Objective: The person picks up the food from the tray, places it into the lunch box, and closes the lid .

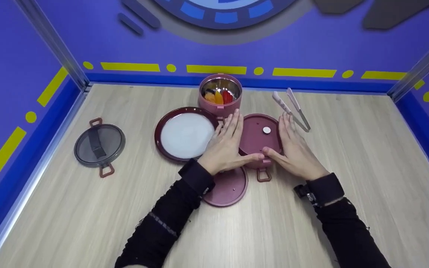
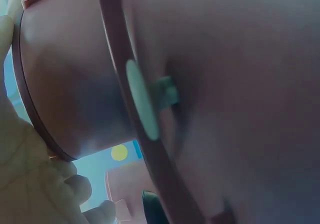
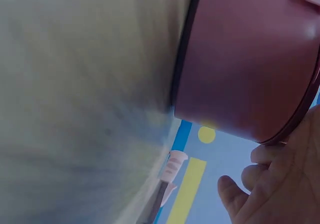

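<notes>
1. Left hand [image 1: 225,147] — fingers straight, palm against the left side of the maroon container [image 1: 260,137], thumb on its near edge.
2. Right hand [image 1: 295,150] — fingers straight, flat against the right side.
3. Container sits at table centre, tongs [image 1: 292,109] just right, food pot [image 1: 220,95] beyond.

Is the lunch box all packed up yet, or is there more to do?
Not yet. Food already sits in the open steel-lined pot. Right now the left hand and right hand cup the lidded maroon container. The white-lined lid, flat maroon lid and grey lid lie loose, so closing looks unfinished.
</notes>
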A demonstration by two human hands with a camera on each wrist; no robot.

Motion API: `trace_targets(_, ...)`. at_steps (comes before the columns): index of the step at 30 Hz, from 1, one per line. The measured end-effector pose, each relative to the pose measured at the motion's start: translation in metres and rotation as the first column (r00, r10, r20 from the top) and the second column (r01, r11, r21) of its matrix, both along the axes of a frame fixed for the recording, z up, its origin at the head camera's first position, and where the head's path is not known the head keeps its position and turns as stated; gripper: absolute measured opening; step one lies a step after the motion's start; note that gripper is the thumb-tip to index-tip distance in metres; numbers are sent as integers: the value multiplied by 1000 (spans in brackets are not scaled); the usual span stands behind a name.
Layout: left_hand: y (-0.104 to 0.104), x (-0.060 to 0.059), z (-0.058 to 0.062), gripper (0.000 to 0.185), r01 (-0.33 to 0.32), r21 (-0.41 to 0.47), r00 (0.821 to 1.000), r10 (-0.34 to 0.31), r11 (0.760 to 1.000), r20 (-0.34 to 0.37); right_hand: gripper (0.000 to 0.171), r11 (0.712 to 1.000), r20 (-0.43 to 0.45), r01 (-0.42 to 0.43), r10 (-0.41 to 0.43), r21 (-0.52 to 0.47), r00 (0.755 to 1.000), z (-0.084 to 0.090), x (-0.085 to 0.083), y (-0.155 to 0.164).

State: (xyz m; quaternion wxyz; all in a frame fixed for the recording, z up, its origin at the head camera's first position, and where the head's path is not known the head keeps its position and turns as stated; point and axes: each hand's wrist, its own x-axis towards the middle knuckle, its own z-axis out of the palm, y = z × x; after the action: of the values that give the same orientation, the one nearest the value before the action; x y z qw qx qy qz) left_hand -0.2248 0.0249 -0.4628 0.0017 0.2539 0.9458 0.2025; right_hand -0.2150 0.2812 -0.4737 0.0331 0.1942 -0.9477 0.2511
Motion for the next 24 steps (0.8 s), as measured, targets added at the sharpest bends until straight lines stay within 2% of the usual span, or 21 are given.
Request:
trace_targets(13,0,-1,1,132,-17,-63,1000,17,998,3,104,1000,43,2,-4,31,999,0,-1,-3)
trace_targets(24,1,-3,2,129,6,-47,1000,-5,999,22,100,999,46,-8,6,37,999,3,0,-2)
